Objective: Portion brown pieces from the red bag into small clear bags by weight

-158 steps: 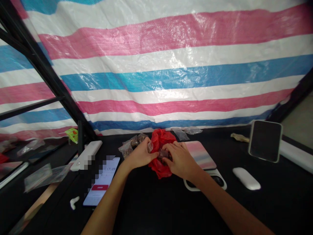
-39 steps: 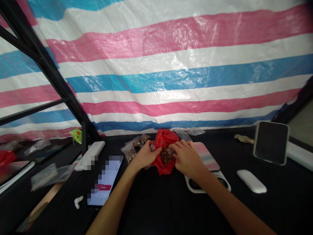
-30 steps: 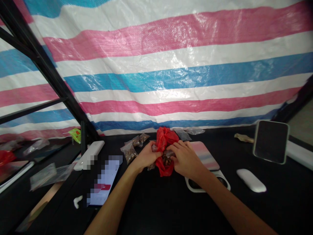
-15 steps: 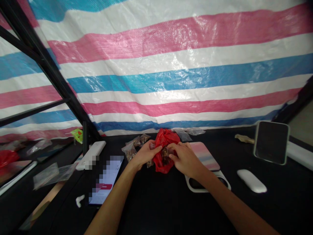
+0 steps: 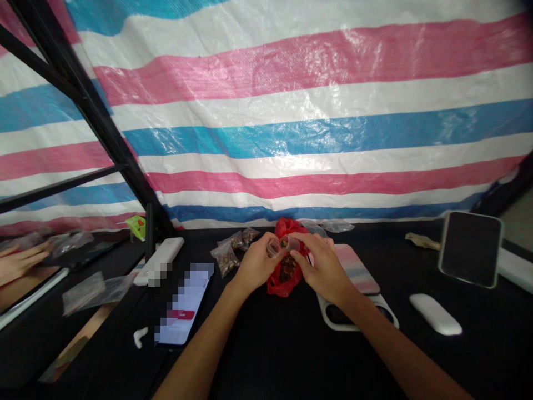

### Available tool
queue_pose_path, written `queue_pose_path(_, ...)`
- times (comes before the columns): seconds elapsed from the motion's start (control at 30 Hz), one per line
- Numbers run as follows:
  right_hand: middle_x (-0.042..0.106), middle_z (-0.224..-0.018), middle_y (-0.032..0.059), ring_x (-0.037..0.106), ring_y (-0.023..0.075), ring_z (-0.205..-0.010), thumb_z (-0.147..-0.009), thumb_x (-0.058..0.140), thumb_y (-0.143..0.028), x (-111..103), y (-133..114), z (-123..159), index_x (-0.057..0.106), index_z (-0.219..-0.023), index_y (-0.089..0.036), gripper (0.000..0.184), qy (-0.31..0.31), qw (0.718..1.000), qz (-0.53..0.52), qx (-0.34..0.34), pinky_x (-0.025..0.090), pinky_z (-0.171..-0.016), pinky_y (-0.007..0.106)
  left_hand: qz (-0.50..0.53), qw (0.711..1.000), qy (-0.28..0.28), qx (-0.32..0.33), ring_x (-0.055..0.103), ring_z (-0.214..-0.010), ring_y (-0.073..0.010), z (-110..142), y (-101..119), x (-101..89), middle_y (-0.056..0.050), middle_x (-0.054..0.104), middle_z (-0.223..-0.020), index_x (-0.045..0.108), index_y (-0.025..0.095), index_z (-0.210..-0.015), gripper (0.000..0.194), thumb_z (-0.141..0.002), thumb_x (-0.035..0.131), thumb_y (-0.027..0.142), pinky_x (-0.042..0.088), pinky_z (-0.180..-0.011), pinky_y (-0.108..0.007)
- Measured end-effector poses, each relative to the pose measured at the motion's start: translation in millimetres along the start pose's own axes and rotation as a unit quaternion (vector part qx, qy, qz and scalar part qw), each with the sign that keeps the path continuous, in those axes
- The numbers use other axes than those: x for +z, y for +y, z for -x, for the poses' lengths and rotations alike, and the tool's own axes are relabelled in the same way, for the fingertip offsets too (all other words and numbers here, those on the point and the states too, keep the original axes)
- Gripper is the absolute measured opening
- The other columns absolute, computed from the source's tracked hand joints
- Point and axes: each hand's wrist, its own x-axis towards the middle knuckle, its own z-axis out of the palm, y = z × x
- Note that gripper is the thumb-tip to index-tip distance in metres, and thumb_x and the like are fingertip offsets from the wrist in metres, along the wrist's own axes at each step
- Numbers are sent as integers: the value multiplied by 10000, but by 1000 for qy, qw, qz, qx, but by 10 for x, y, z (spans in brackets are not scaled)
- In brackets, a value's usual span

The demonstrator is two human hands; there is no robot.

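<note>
A red plastic bag [image 5: 283, 288] stands open on the black table, with brown, dried plant-like bits [image 5: 288, 268] inside. Over its mouth, my right hand [image 5: 322, 261] grips a small clear cup [image 5: 293, 243] tilted toward the left. My left hand [image 5: 258, 265] is closed around a small clear plastic bag [image 5: 273, 248], whose round mouth is beside the cup. The cup's rim and the bag's mouth are close; I cannot tell whether they touch. Several filled clear sachets [image 5: 227, 258] lie just left of my left hand.
A scale [image 5: 352, 269] with a pinkish plate is under my right wrist. Leftward lie a phone [image 5: 185, 311], a white power-bank-like block [image 5: 160, 260] and an earbud [image 5: 140, 336]. Rightward are a white case [image 5: 436, 314] and a dark-screened device [image 5: 471, 249]. Another person's hand [image 5: 25, 260] is far left.
My right hand has lifted the cup out of the red bag and tilted it toward the left hand. The clear bag's mouth now shows round and open. Another person's hand has come into view.
</note>
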Motion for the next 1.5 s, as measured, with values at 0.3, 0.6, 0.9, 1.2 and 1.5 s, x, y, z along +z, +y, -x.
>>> queue_pose_path(0.3, 671, -1346, 54, 607, 259, -1160, -1034, 478, -162, -6, 26, 10, 635, -1342, -319, 379, 21, 992, 39, -121, 426, -912, 442, 63, 998, -26, 8, 651, -852, -169, 41, 56, 113, 6, 706, -951, 631, 204, -1001, 235, -866, 729, 370, 486, -786, -278)
queue_pose_path(0.6, 675, -1322, 80, 598, 281, -1205, -1016, 565, -292, -72, -9, -28, 599, -1367, -282, 353, 73, 995, 48, -39, 423, -979, 451, 36, 999, 7, 34, 565, -761, -150, 25, 37, 75, 12, 615, -857, 549, 211, -997, 175, -937, 632, 353, 445, -730, -275)
queue_pose_path(0.9, 723, -1210, 79, 607, 291, -1137, -942, 590, -205, -69, 74, -31, 692, -1212, -264, 294, -1, 995, 101, 2, 387, -962, 449, 60, 995, 71, 47, 497, -723, -134, 15, 124, -13, 36, 488, -811, 458, 223, -981, 166, -933, 601, 292, 412, -697, -259)
queue_pose_path(1.2, 736, -1170, 47, 604, 269, -1122, -897, 617, -150, -47, 90, -19, 701, -1189, -263, 325, -29, 994, 107, 8, 351, -952, 437, 198, 979, -34, -26, 517, -659, -110, -5, 90, -68, 51, 536, -783, 480, 222, -944, 216, -821, 658, 231, 423, -634, -234)
queue_pose_path(1.5, 732, -1174, 51, 599, 279, -1121, -896, 607, -149, -60, 79, -18, 695, -1182, -258, 319, -30, 994, 106, 14, 353, -945, 443, 115, 991, -20, -63, 481, -616, -101, -82, -128, -400, 57, 522, -752, 459, 223, -880, 225, -730, 620, 177, 367, -580, -225)
